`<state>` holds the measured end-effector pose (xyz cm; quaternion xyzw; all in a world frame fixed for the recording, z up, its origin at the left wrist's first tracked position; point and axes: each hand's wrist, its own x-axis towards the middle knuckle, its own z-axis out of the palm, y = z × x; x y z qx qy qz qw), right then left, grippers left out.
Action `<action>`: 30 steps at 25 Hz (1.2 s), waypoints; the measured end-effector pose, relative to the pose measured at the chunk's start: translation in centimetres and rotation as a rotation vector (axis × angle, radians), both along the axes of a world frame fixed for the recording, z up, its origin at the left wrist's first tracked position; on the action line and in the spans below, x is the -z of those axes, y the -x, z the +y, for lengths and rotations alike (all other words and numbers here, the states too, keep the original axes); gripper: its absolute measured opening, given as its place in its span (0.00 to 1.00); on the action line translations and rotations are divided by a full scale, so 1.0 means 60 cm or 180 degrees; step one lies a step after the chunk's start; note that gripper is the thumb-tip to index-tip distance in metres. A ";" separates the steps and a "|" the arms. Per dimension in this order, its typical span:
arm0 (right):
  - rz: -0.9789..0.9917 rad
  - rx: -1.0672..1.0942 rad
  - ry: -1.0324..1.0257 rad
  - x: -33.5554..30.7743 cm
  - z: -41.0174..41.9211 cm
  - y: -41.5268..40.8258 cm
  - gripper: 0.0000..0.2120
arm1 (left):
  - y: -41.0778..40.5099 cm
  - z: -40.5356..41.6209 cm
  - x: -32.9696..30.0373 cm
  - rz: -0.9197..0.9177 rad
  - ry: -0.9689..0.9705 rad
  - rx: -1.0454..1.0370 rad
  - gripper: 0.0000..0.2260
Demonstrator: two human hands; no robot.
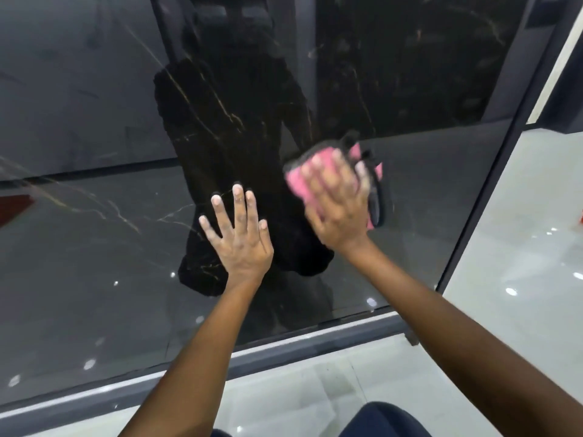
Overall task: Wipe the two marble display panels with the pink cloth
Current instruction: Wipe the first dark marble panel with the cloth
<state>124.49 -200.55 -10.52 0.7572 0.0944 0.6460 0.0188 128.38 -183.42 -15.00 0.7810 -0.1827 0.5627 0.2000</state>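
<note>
A glossy black marble panel [94,234] with thin gold veins fills most of the head view and stands upright in a dark frame. My left hand [238,234] lies flat on it with fingers spread. To its right, my right hand [339,200] presses a folded pink cloth [295,179] with a dark edge against the panel; the hand is blurred. Only this one panel shows. A dark reflection of a person lies across the panel behind both hands.
The panel's dark metal frame [315,345] runs along the bottom and up the right side [492,184]. White glossy floor tiles [520,279] spread to the right and below. A small orange object [580,216] sits at the right edge.
</note>
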 end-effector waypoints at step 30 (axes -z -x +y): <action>0.0387 0.0191 0.1669 -0.007 -0.059 0.016 0.24 | 0.021 0.095 -0.046 0.0087 0.0317 0.0507 0.23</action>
